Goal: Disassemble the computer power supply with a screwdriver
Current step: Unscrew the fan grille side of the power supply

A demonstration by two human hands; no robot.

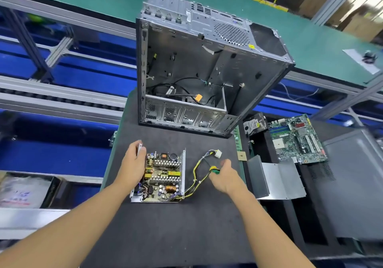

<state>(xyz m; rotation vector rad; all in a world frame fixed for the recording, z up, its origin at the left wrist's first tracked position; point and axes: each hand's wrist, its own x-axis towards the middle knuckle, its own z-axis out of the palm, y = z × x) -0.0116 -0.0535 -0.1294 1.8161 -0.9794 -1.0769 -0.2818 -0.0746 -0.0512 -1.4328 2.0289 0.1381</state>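
Chassis [207,71] standing gutted at upper centre; power supply [160,176] lying uncovered at lower centre, cables [196,172] trailing right; left hand [133,164] clasping its left wall; right hand [227,176] gripping screwdriver [213,169] just right.

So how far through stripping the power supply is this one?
Done: the metal cover lies off to the right, exposing the circuit board. In hand: left hand steadies the power supply; right hand holds the screwdriver. Left: the board sits in its tray, cables attached.
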